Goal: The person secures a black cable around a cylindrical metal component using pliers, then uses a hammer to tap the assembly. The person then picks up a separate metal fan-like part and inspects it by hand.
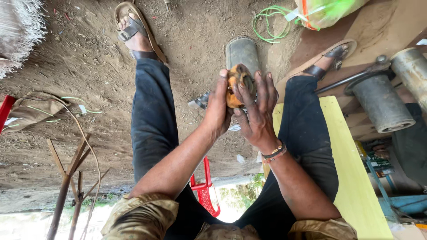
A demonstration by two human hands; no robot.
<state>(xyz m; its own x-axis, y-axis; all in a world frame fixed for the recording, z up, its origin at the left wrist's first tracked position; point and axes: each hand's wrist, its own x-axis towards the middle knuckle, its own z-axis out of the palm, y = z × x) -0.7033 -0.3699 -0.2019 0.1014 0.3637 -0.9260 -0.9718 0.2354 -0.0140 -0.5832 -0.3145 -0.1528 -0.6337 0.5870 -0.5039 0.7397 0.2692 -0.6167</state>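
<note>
Head view, looking down between the knees of a seated person. A small, rounded, orange-brown part (235, 86), rusty or greased in look, is held up in front of the body, above a grey cylindrical metal piece (242, 52) that stands on the dirt floor (89, 66). What kind of part it is cannot be told.

The left hand (218, 109) is closed about the part's left side, thumb and fingers wrapped round it. The right hand (258, 109) is half closed; its fingers (249, 89) are laid over the part's top and right side, and a beaded band (273, 152) is worn at the wrist. Both hands are soiled, so the grip is judged to be slippery.

For the handling to go well, the part is best kept steadied by the left hand while any turning or prying is done by the right-hand fingertips alone; it is also best kept over the lap, since a dropped piece would be lost in the loose dirt.

Sandalled feet (133, 31) are planted wide apart. A yellow board (351, 178) lies at the right, beside two grey rollers (382, 104); a red plastic chair (205, 191) is seen below the forearms.
</note>
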